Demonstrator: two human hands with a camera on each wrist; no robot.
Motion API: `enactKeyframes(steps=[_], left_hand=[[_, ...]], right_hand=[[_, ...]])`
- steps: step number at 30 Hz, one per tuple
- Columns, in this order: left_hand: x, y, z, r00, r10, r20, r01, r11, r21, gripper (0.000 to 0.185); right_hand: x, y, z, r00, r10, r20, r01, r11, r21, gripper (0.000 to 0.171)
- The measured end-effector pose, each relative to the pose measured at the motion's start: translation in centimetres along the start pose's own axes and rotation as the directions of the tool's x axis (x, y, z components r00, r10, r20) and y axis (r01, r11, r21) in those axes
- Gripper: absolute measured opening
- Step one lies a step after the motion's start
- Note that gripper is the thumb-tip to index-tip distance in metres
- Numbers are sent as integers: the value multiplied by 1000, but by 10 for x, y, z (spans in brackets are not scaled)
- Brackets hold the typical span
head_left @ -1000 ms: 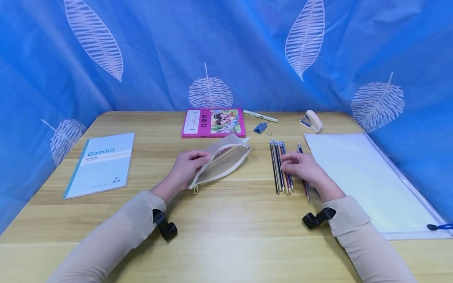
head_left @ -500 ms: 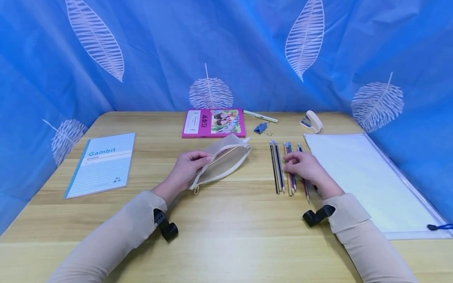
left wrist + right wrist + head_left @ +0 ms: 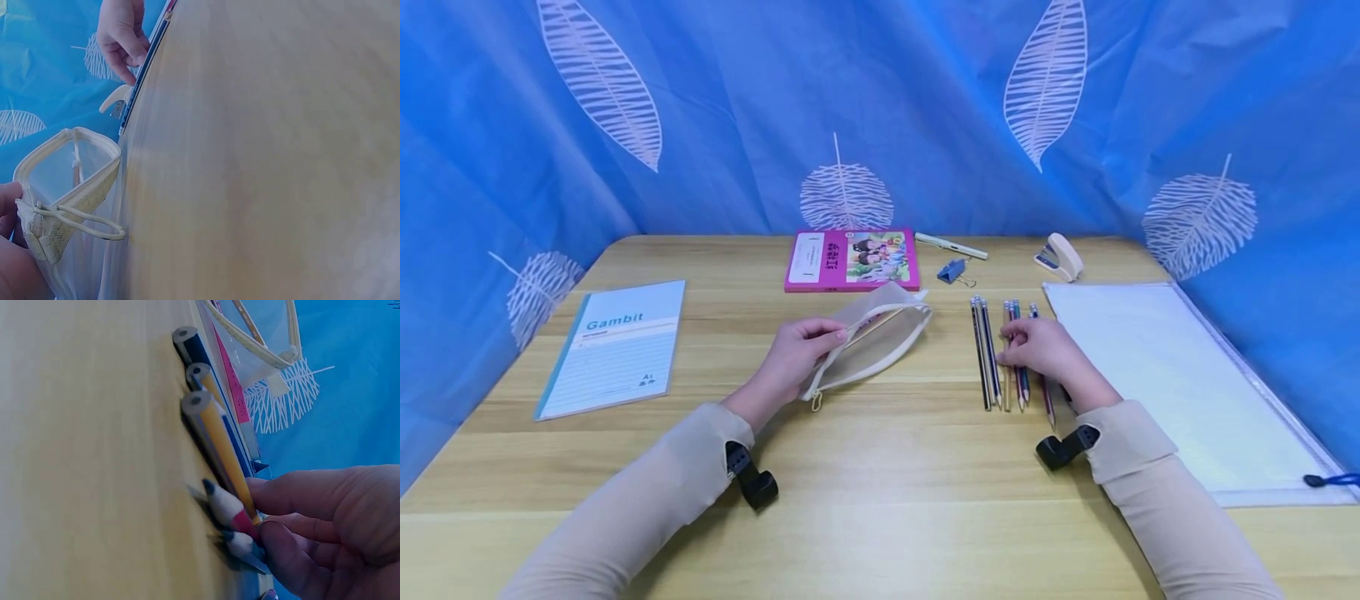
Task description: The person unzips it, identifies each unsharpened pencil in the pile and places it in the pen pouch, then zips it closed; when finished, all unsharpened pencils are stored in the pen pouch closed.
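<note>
My left hand [image 3: 793,354] pinches the rim of a translucent zip pencil pouch [image 3: 887,354], whose mouth gapes. A slim wooden pencil [image 3: 871,328] shows inside it. My right hand [image 3: 1048,354] is over a row of pencils lying on the table; in the right wrist view, its thumb and forefinger [image 3: 294,490] pinch a yellow pencil [image 3: 219,440]. Several dark and gold pencils [image 3: 985,358] lie just left of that hand. Two pencils [image 3: 228,506] with sharpened tips lie close beside the yellow one. Another dark pencil [image 3: 1048,406] is partly hidden beneath the hand.
A pink book [image 3: 853,262], a pale pen [image 3: 951,246], a blue binder clip [image 3: 952,272] and a cream stapler [image 3: 1062,257] sit along the back. At left lies a notebook [image 3: 613,350]; a white zip folder [image 3: 1180,383] covers the right side of the wooden table [image 3: 865,517].
My right hand has spread the pencils, shifting some of them right, so a gap separates them from the left group. The left hand and the pouch have stayed in place.
</note>
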State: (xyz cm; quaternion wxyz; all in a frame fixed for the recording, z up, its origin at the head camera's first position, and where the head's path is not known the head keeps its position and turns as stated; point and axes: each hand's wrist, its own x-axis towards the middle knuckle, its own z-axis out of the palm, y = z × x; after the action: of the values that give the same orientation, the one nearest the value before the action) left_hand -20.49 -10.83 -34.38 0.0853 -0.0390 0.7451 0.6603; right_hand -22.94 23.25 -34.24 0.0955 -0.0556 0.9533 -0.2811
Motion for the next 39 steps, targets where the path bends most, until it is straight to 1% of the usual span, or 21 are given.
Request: enactKeyframes(steps=[4, 8, 12, 17, 20, 21, 24, 27, 30, 32, 33, 35, 37, 38, 39], left_hand=[[0, 0, 1, 1000, -4, -4, 4, 1000, -2, 28], [0, 0, 1, 1000, -3, -5, 3, 1000, -3, 28], [0, -1, 0, 1000, 0, -5, 0, 1000, -3, 28], [0, -1, 0, 1000, -4, -11, 4, 1000, -15, 27], [1, -1, 0, 1000, 2, -12, -2, 1000, -23, 27], [1, -1, 0, 1000, 3, -13, -3, 1000, -25, 27], [1, -1, 1, 1000, 0, -11, 0, 1000, -25, 27], [1, 0, 1, 1000, -10, -11, 9, 1000, -27, 27], [0, 0, 2, 1000, -16, -12, 16, 1000, -23, 27], [1, 1, 2, 1000, -22, -15, 21, 999, -27, 27], [1, 1, 2, 1000, -23, -14, 23, 999, -25, 27], [1, 1, 2, 1000, -26, -15, 25, 999, -25, 27], [1, 1, 2, 999, -30, -12, 29, 999, -24, 27], [1, 2, 2, 999, -32, -11, 31, 999, -25, 27], [1, 2, 2, 999, -33, -11, 33, 999, -26, 27]], right_hand=[[2, -2, -2, 1000, -6, 17, 7, 999, -47, 54], [1, -5, -2, 1000, -3, 17, 5, 997, -71, 56], [1, -9, -1, 1000, 11, 5, -11, 996, -93, 56], [1, -14, -1, 1000, 10, -11, -12, 985, -175, 54], [2, -16, -1, 1000, 15, -12, -17, 980, -199, 53], [2, -15, 0, 1000, 21, -9, -22, 982, -189, 53], [3, -13, 0, 999, 51, 6, -50, 992, -118, 54], [2, -9, 1, 996, 87, 13, -87, 996, 3, 56], [1, -6, 2, 993, 118, 7, -118, 983, 142, 59], [0, -4, 2, 991, 135, -5, -129, 959, 253, 60], [0, -4, 2, 990, 144, -12, -133, 941, 312, 61], [-1, -5, 2, 987, 162, -17, -139, 887, 441, 61], [-2, -7, 4, 984, 175, -34, -126, 817, 562, 61], [-3, -9, 4, 983, 179, -39, -116, 771, 626, 60], [-4, -12, 6, 983, 179, -42, -101, 715, 692, 57]])
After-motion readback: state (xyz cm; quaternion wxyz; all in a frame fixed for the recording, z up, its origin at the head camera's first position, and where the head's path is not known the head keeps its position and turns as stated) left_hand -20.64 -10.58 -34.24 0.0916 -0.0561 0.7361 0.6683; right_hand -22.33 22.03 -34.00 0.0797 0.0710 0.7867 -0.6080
